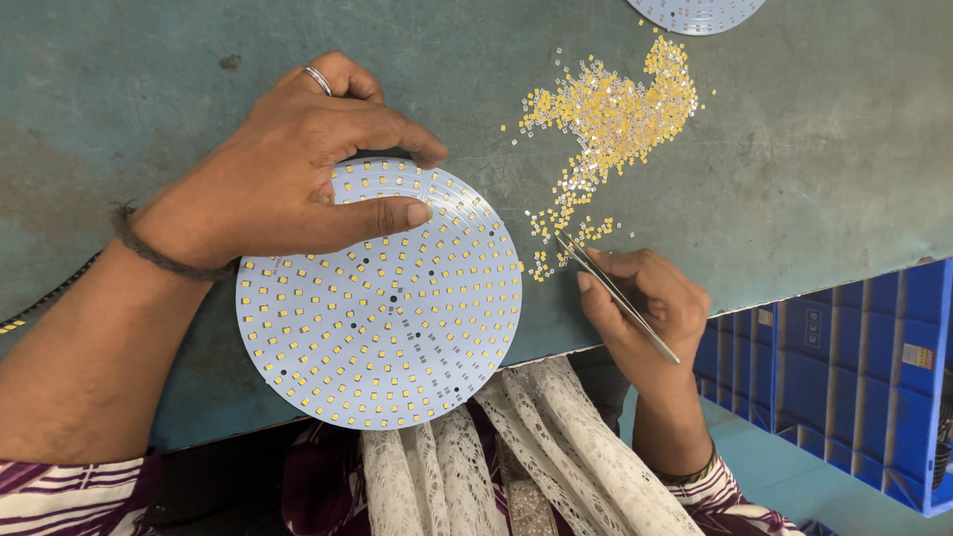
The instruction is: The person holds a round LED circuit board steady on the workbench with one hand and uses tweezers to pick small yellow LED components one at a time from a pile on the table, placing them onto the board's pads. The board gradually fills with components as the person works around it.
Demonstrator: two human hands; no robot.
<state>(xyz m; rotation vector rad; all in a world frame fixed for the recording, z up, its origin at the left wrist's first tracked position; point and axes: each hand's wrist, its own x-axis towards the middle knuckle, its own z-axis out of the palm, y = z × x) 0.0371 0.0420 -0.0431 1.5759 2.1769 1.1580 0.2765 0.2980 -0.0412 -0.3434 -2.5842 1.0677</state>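
While the left hand [288,169] presses flat on the round white LED board [382,298] at the worn green table's [794,149] near edge, the right hand [645,308] pinches metal tweezers [615,295], long axis slanting up-left, tips at the heap of tiny yellow chips [606,119]. Whether the tips grip a chip is unclear. Another board [695,12] is cut off above.

Left hand [298,169] splayed flat — right hand [645,308] pinching.
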